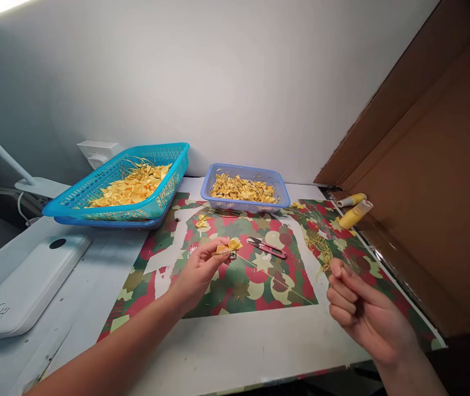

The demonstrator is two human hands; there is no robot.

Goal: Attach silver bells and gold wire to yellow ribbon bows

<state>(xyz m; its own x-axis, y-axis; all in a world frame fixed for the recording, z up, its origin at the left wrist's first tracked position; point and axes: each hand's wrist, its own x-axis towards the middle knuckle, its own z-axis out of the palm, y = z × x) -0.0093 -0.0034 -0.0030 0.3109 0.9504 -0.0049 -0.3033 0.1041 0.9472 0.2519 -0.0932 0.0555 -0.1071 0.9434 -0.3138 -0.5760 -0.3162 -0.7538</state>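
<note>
My left hand [204, 265] pinches a small yellow ribbon bow [234, 245] between thumb and fingers, above the middle of the patterned sheet. A small shiny bit shows under the bow at my fingertips. From the bow a thin yellow thread [263, 270] runs straight down to the right, towards my right hand [361, 308]. That hand is closed, thumb against the bent fingers; the thread's end by it is hard to see. Red-handled thread snips [267, 247] lie on the sheet just right of the bow. Another yellow bow [202, 221] lies behind my left hand.
A turquoise basket [177, 176] of yellow bows stands back left, a blue-purple basket [245, 208] of bows back centre. Tangled thread [321, 250] and yellow thread spools [354, 214] are at right, near a cardboard wall [425, 181]. A white power bank [28, 286] lies left.
</note>
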